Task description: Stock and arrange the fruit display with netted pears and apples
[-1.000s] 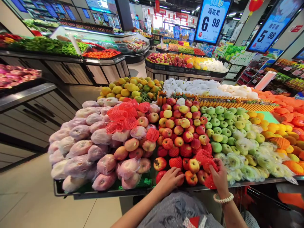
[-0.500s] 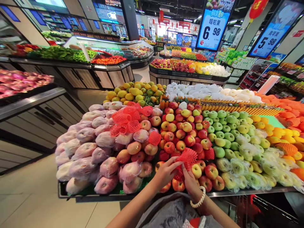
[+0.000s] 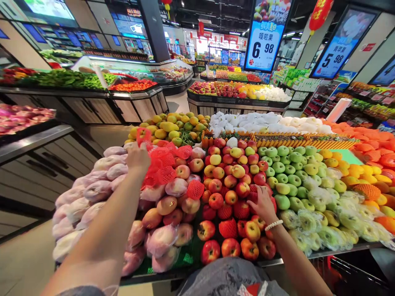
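My left hand (image 3: 138,155) reaches far over the display to a heap of loose red foam nets (image 3: 162,164) and is closed on one red foam net (image 3: 143,137) that sticks up above its fingers. My right hand (image 3: 261,204), with a bead bracelet on the wrist, lies on the pile of red apples (image 3: 230,181), its fingers curled over a netted red apple (image 3: 253,196). Bare red apples (image 3: 231,246) line the front row below it, with more netted ones (image 3: 228,228) among them.
Bagged pink apples (image 3: 98,189) fill the left of the stand and green apples (image 3: 286,168) the right, some wrapped in clear film (image 3: 324,218). Yellow fruit (image 3: 169,123) and white-netted fruit (image 3: 262,119) lie behind. A grey bag (image 3: 228,275) sits below me. An aisle floor (image 3: 27,255) runs on the left.
My left hand has swung up and left from the front apples to the net heap, carrying a red net. My right hand has shifted right onto another netted apple.
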Demonstrator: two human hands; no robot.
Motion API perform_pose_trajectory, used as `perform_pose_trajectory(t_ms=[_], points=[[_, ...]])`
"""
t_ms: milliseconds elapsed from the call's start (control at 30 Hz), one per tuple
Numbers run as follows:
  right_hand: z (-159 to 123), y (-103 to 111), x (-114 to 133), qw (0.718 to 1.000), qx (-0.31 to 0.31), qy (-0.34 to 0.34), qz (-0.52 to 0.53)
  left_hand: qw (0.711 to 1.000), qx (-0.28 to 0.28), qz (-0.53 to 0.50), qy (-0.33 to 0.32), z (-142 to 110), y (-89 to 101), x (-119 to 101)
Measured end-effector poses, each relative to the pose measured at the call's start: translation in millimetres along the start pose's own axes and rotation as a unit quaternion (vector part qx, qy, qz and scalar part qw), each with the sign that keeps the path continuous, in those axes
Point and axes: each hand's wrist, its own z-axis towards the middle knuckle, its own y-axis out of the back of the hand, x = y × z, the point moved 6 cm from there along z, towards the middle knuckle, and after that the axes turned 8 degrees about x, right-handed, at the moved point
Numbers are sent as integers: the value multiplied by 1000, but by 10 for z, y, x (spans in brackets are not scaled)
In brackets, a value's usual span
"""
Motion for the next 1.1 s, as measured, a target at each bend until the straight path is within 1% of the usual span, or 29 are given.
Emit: perform_pose_trajectory(t_ms=[33,100,167,200,267,300,333,367,400,433,467,500,533,567,600,633,700,800,867,933,1000,1100], points=[[31,-77,-42,999,31,-5,-27,1000,27,-2,1,51,-40,38],[50,-201,-81,995,68,-17,-69,998,55,-8,15,85,-103,49],[37,-262,-82,993,75,-27,-90,998,53,-6,16,64,-128,-47],[24,-270,-74,993,74,-32,-91,999,34,-5,11,40,-120,-130],[-9,-245,-51,994,66,-40,-80,999,-26,-9,-21,-45,-87,-365],[-32,-216,-35,995,61,-45,-72,997,-54,-14,-54,-112,-83,-522],[-59,-181,-15,995,56,-50,-64,993,-69,-19,-98,-198,-105,-705],[-91,-145,8,996,52,-55,-56,986,-64,-25,-151,-305,-160,-910],[-127,-112,34,996,54,-59,-50,978,-35,-30,-205,-435,-254,-1126],[-167,-88,61,995,60,-63,-43,966,16,-34,-257,-591,-382,-1345],[-210,-71,86,995,70,-68,-35,951,81,-37,-295,-771,-532,-1552],[-255,-60,107,994,80,-72,-26,938,149,-40,-311,-962,-688,-1730],[-299,-52,125,993,89,-76,-18,924,215,-37,-313,-1160,-843,-1885],[-342,-47,139,992,97,-78,-11,913,270,-23,-306,-1352,-983,-2011],[-381,-44,147,991,103,-79,-5,906,303,-3,-297,-1523,-1092,-2115],[-417,-42,149,991,109,-80,0,901,322,20,-289,-1665,-1177,-2197],[-477,-49,140,989,125,-84,9,902,325,57,-280,-1845,-1280,-2300],[-544,-70,108,985,143,-91,30,911,300,75,-274,-1918,-1365,-2312],[-578,-89,88,984,146,-98,43,914,275,76,-288,-1945,-1432,-2267],[-596,-110,72,983,146,-105,48,914,240,53,-324,-2030,-1517,-2225],[-585,-128,71,982,149,-103,50,903,217,-3,-372,-2194,-1625,-2202],[-517,-143,69,980,163,-95,59,868,220,-82,-438,-2489,-1823,-2231]])
